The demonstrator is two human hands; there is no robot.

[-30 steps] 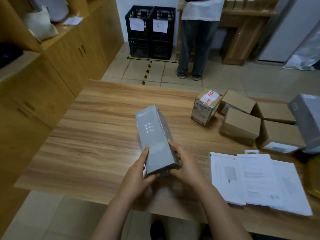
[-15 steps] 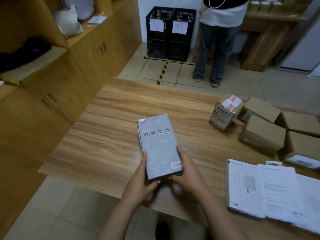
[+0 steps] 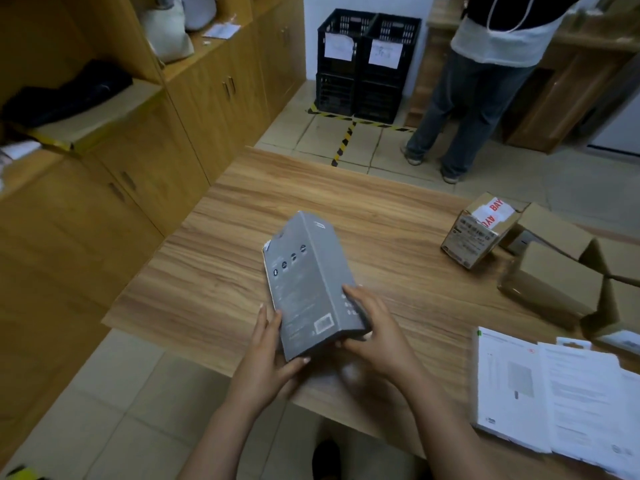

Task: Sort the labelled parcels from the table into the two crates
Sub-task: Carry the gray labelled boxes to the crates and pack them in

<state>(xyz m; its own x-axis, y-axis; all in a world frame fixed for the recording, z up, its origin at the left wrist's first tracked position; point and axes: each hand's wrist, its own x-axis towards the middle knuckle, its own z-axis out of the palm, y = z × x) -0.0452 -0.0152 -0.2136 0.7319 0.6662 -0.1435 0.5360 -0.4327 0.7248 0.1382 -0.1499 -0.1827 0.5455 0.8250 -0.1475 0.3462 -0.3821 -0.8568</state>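
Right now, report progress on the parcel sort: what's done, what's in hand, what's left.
Done: nothing I can confirm; the two black crates stand across the floor and their insides are hidden. In hand: the left hand and right hand hold a grey box above the table. Left: the BAY-taped carton, brown cartons and white flat packs lie on the table.

I can read only one word: "BAY", in red capitals on the white tape point(image 3: 493, 212) atop the cardboard parcel point(image 3: 467, 242) near the tabletop's far right edge (more red letters beside it, unclear). Print on the grey box point(image 3: 311, 282) I hold, the crates' point(image 3: 341, 88) paper labels point(image 3: 338, 47) and the white sheets point(image 3: 512, 382) is too small.
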